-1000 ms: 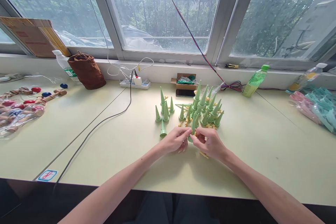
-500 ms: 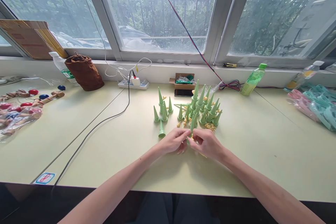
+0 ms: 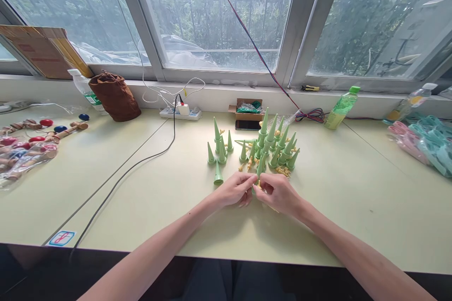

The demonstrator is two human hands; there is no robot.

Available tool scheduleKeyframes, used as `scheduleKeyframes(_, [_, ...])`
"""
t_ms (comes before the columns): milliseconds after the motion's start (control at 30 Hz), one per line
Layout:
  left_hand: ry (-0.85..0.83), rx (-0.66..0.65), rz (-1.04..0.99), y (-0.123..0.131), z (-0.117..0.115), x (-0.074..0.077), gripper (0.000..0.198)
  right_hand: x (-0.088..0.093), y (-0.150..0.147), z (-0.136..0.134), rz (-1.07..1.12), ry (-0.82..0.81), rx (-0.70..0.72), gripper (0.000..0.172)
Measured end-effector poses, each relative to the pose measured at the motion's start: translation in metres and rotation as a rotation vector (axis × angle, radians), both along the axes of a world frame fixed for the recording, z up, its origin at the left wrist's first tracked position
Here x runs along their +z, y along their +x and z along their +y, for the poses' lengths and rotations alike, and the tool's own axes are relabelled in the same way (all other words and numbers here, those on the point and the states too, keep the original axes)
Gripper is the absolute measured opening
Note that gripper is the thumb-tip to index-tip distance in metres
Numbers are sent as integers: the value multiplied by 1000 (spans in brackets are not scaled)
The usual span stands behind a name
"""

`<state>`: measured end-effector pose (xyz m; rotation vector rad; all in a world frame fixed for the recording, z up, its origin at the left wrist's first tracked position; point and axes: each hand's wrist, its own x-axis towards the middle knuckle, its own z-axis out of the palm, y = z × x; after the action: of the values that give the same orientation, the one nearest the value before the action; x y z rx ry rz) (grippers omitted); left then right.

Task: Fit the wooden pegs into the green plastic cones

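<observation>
My left hand (image 3: 236, 189) is closed near the table's front, its fingers around a green cone (image 3: 259, 172) that is mostly hidden. Close against it, my right hand (image 3: 279, 193) pinches a small yellow peg-like piece (image 3: 259, 183) at the cone's lower part. Whether the piece sits in the cone or only touches it, I cannot tell. Just beyond my hands stands a cluster of green cones (image 3: 271, 132), with small yellow pieces (image 3: 283, 170) scattered among them. To the left is a smaller group of cones (image 3: 216, 130), and one cone (image 3: 218, 177) lies on its side.
Behind the cones sits a small open cardboard box (image 3: 250, 116). A black cable (image 3: 152, 154) runs from a power strip (image 3: 192, 114) across the table. Wooden toys (image 3: 31, 150) lie far left, a green-capped bottle (image 3: 342, 109) stands back right, and bagged plastic items (image 3: 429, 143) lie far right.
The view has shifted very slightly. Both hands keep the same hold, with no clear movement of the cone or the yellow piece.
</observation>
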<state>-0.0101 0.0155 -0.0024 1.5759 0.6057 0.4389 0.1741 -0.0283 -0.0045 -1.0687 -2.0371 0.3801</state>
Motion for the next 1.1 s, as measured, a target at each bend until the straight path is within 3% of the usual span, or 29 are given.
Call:
scheduleKeyframes(200, [9, 28, -9, 2, -2, 4, 49, 1, 1, 0, 20, -7, -9, 35])
scheduleKeyframes(433, [77, 174, -56, 2, 0, 8, 41, 1, 4, 4, 51, -3, -19, 36])
scheduleKeyframes(633, [174, 176, -5, -1, -1, 17, 36, -4, 6, 8, 28, -16, -1, 41])
scheduleKeyframes(1100, [400, 234, 108, 0, -3, 13, 29, -5, 7, 9, -116, -50, 12, 50])
